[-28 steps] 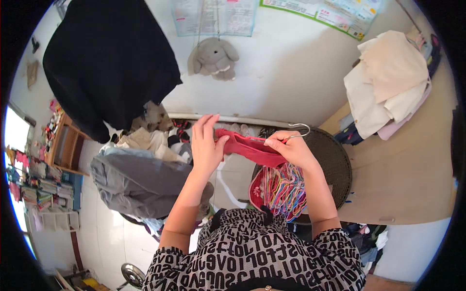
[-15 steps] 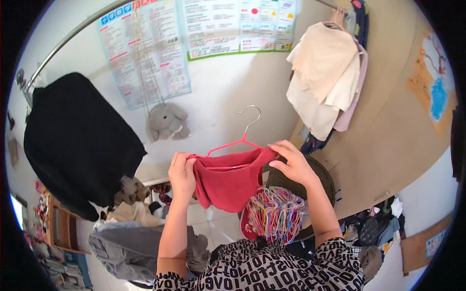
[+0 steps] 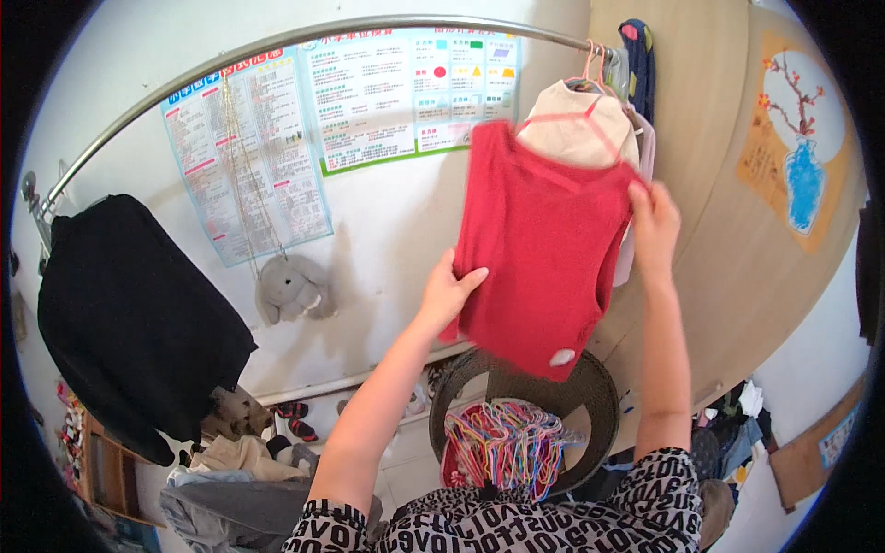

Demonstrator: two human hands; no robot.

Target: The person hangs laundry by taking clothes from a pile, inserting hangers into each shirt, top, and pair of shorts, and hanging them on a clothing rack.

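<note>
A red sleeveless knit top point(image 3: 544, 240) hangs raised in front of me, its lower edge tilted and a small pale patch near the hem. Above its neckline shows a pinkish-red hanger point(image 3: 590, 112), whose arms run into the shoulders. My right hand point(image 3: 656, 226) is closed on the top's right shoulder edge. Lower down, my left hand point(image 3: 454, 293) pinches its left side, thumb over the front. Directly behind the top, cream garments point(image 3: 562, 101) hang from the metal rail point(image 3: 369, 28); the top covers most of them.
A dark round woven basket point(image 3: 601, 405) stands below, beside a bundle of colourful hangers point(image 3: 507, 447). At left a black garment point(image 3: 138, 313) hangs from the rail. Clothes point(image 3: 230, 498) are heaped at lower left. A grey plush toy point(image 3: 293, 288) hangs against the wall.
Both hands have lifted the red top up and to the right, toward the hanging clothes. My left hand has gone from the shoulder to the lower side. The view has tilted upward.
</note>
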